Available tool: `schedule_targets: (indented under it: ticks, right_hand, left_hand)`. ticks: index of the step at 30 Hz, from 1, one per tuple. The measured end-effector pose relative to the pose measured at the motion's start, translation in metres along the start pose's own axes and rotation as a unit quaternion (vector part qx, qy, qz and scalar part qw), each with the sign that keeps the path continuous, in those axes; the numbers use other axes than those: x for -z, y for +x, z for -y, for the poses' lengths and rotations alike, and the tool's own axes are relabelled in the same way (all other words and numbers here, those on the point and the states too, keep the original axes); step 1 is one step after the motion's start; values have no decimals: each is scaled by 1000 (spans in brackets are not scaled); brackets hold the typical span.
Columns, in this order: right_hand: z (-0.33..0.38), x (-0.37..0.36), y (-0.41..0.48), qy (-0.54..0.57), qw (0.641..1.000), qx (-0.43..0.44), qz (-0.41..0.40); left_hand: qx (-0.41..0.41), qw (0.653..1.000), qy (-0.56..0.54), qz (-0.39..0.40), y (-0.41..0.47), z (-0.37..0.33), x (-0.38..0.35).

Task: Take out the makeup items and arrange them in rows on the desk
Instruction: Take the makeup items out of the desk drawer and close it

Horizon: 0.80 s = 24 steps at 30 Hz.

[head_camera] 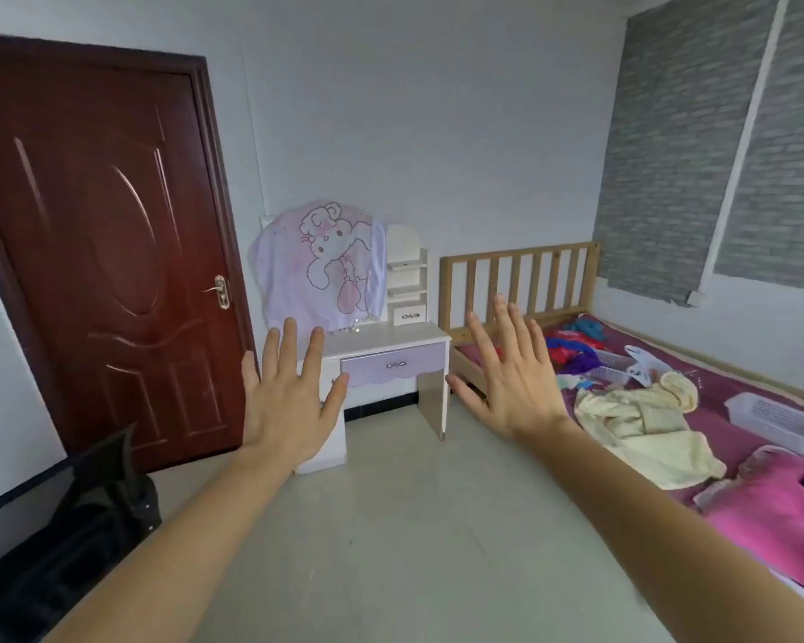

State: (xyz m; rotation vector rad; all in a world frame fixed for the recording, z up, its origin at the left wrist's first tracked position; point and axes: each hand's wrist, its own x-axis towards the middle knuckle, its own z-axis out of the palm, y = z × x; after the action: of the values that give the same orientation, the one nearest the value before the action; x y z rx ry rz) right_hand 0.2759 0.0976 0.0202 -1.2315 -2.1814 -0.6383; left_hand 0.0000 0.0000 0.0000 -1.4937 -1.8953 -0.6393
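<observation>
Hands: left hand (288, 410), right hand (516, 387), grip wide, empty; one desk (391, 337), drawer (393, 364) seemingly closed.

No writing, label, brand or number is legible on anything here.

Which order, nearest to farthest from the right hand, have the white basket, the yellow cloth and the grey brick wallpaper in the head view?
1. yellow cloth, on the bed, just right of the right hand.
2. white basket, farther right, at the bed's far side.
3. grey brick wallpaper, up behind the bed.
</observation>
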Motion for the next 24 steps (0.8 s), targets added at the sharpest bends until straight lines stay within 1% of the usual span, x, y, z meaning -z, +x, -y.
schedule_targets:
  ticks: [1,3,6,9,14,16,20,22,24]
  right_hand:
    - [3,-13,-3,-5,1000,-9,29]
    - [4,-45,-8,-20,998,-14,55]
    - [-6,-91,-7,-11,998,-18,59]
    - [-26,-137,15,-11,998,-11,67]
    - [-65,-244,77,12,994,-9,110]
    - [-80,-275,102,17,993,5,118]
    - [-135,-338,182,46,991,-30,125]
    - [-144,-362,203,49,989,-23,139]
    - [-144,-398,222,49,985,-3,168]
  left_hand:
    - [5,999,-5,31,-2,1,-12]
    - [-1,998,-3,58,-4,3,-42]
    - [-8,996,-12,86,4,-1,-94]
    - [-12,995,-9,94,26,-11,-146]
    - [2,991,-2,137,83,-25,-247]
    - [3,991,5,137,106,-29,-273]
    - [-10,987,-4,159,185,-59,-337]
    - [-26,985,0,173,204,-66,-361]
    - [-14,982,-6,190,221,-64,-396]
